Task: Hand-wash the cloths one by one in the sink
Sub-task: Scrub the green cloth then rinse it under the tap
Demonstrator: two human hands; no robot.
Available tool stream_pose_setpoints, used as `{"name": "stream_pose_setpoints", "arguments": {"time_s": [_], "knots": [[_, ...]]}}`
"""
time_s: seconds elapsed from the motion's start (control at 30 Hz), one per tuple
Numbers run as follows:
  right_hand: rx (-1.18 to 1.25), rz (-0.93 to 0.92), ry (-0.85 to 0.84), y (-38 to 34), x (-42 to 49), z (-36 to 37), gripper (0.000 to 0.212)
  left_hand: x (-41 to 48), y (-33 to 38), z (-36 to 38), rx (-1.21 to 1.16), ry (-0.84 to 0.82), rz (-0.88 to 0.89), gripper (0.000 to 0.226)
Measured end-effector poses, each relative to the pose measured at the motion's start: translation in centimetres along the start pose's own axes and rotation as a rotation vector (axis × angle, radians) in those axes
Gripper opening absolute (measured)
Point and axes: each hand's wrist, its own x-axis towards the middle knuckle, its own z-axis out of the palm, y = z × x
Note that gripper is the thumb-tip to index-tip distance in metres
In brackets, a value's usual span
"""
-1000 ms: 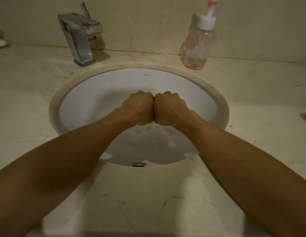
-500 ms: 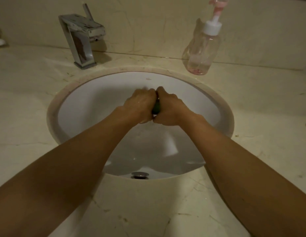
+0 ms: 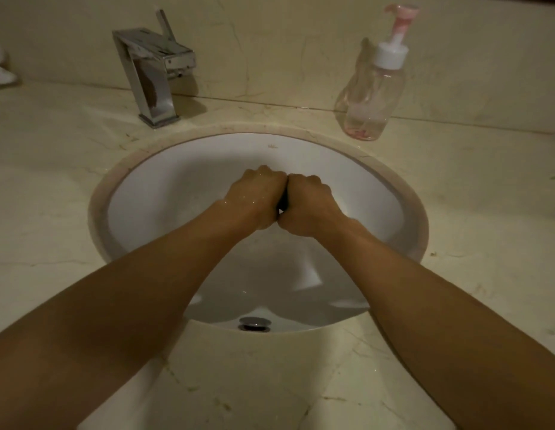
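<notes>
While pressed knuckle to knuckle above the sink basin [image 3: 164,193], the left grip [image 3: 257,197] and right grip [image 3: 310,206] clench a dark cloth [image 3: 283,202] between them; wringing seems underway, any remaining cloths out of view.

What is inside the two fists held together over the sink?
Only a dark sliver of cloth shows between the left hand and the right hand. The hands cover the rest, so its shape cannot be seen.
</notes>
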Motion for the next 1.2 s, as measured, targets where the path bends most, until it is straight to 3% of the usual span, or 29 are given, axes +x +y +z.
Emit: {"name": "stream_pose_setpoints", "arguments": {"time_s": [0.13,0.47,0.53,0.63,0.73,0.8,0.9,0.97,1.07,1.2], "knots": [[-0.123,0.013,0.006,-0.4,-0.2,0.5,0.018,-0.3,0.1,-0.1,0.061,-0.087,-0.033,0.015],[-0.113,0.052,0.084,-0.8,-0.5,-0.1,0.012,-0.8,-0.8,-0.3,-0.132,0.006,0.037,0.007],[-0.001,0.123,0.17,-0.5,-0.3,-0.3,0.017,-0.5,-1.0,-0.6,-0.34,0.065,0.018,0.024],[0.302,0.259,0.283,1.1,0.1,-0.9,0.026,-0.8,-1.9,-1.5,-0.962,0.082,0.008,0.063],[0.57,0.257,0.29,1.4,0.5,-1.0,0.034,-1.4,-2.3,-2.6,-1.493,0.013,-0.058,0.043],[0.667,0.085,0.187,0.0,0.4,-1.3,0.044,-1.2,-2.2,-2.9,-1.619,0.01,-0.141,0.037],[0.756,-0.124,-0.123,-2.2,0.4,-2.5,0.06,-0.8,-3.2,-3.5,-1.512,0.152,-0.285,0.038],[0.618,-0.102,-0.211,-2.6,1.3,-3.7,0.063,-1.1,-5.3,-4.1,-1.431,0.218,-0.301,0.034],[0.543,-0.026,-0.064,-2.5,3.7,-6.5,0.087,-2.1,-9.9,-5.8,-1.436,0.288,-0.32,0.024],[0.64,-0.076,0.103,-4.6,7.3,-10.0,0.093,-2.6,-15.8,-9.3,-1.314,0.433,-0.433,0.026]]}}
